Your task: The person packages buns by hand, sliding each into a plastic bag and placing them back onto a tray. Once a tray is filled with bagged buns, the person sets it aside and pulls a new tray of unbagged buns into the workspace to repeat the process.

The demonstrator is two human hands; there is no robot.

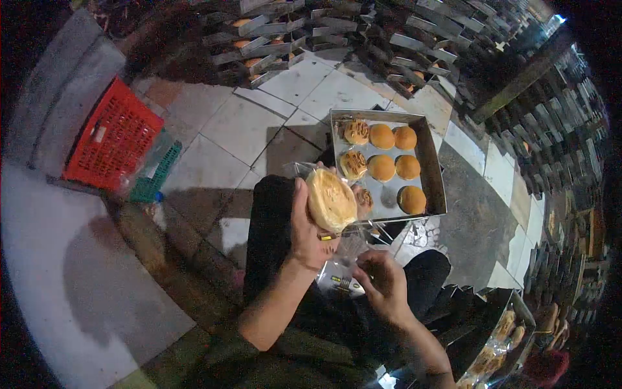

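Note:
My left hand (302, 230) is closed around a round pale bun (332, 200), which sits in a clear plastic bag. Lower and to the right, my right hand (387, 285) has its fingers curled in a pinch at clear plastic. Labelled clear plastic bags (340, 280) lie beside that hand, over my lap. Just beyond my hands stands a metal tray (435, 155) with several buns: plain golden ones (382, 167) and ones with dark stripes (356, 131). The bun in my left hand overlaps the tray's near left corner in view.
A red plastic crate (113, 139) and a green basket (159, 170) stand at the left. Stacked metal trays, some with bread, line the back (272, 32) and right side (551, 123). At lower right a tray holds bagged bread (490, 356). The floor is tiled (227, 149).

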